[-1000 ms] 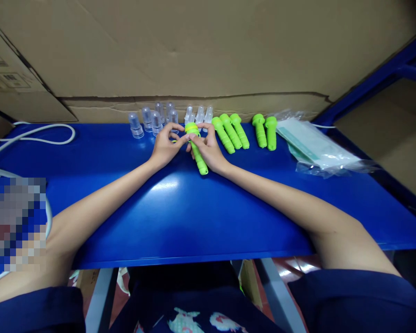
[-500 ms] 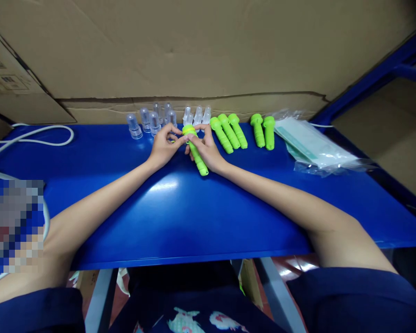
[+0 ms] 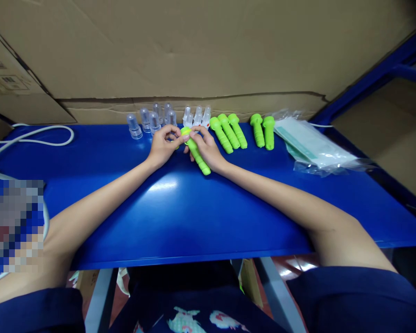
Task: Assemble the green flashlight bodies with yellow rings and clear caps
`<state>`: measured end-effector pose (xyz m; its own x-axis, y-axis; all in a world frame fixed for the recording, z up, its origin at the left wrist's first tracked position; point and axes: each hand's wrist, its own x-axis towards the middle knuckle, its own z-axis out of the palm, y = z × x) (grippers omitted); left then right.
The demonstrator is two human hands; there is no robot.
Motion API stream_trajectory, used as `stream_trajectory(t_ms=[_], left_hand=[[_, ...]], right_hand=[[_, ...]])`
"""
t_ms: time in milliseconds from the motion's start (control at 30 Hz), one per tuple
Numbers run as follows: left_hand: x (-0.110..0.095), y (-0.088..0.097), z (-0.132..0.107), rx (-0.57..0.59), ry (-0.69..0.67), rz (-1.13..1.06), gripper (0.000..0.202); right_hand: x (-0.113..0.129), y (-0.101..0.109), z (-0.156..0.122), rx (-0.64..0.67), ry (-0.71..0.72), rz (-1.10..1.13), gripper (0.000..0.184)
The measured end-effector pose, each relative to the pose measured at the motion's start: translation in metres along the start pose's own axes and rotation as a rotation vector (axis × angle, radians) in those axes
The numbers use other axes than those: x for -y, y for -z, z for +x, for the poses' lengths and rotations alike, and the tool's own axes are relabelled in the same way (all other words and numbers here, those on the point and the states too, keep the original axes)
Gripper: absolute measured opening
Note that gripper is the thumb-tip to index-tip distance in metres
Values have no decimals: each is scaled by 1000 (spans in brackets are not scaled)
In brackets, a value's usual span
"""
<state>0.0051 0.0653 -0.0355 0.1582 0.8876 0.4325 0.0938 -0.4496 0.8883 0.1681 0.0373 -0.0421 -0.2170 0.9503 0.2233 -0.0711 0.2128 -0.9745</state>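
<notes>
A lime-green flashlight [image 3: 200, 159] with a ribbed handle is held between both hands above the blue table, tilted with its wider head away from me. My left hand [image 3: 162, 147] is closed, its thumb and forefinger pinching the head from the left. My right hand [image 3: 208, 149] is closed around the upper part from the right, thumb on the head. The fingers hide part of the head, where a yellow rim shows. Just behind my hands stand three clear domed pieces [image 3: 198, 115] with white lower parts, with red dots on some of them.
Several clear plastic domes [image 3: 134, 127] stand at the back left. Right of my hands lie three green flashlights [image 3: 229, 132], then two more green flashlights [image 3: 269, 133]. A clear plastic bag [image 3: 319, 143] with flat contents lies farther right. A white cable [image 3: 52, 143] loops at left; cardboard [image 3: 208, 51] rises behind.
The flashlight's handle end has swung slightly to the right, and its head has tipped a little. The fingers of both hands have shifted slightly on the head.
</notes>
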Motion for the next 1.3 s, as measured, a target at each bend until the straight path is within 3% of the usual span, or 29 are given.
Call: stream_trajectory(t_ms=[333, 567, 800, 1000, 1300], left_hand=[[3, 0, 2, 30, -20, 20, 41], [6, -2, 0, -31, -1, 52, 35], [6, -4, -2, -23, -38, 10, 7], [8, -5, -2, -32, -51, 85, 23], [11, -2, 2, -15, -19, 59, 15]], right_hand=[[0, 0, 0, -7, -17, -18, 45], [-2, 2, 2, -47, -36, -12, 39], [-5, 1, 4, -42, -55, 51, 47], [1, -2, 2, -48, -73, 42, 50], [3, -5, 1, -64, -110, 50, 29]])
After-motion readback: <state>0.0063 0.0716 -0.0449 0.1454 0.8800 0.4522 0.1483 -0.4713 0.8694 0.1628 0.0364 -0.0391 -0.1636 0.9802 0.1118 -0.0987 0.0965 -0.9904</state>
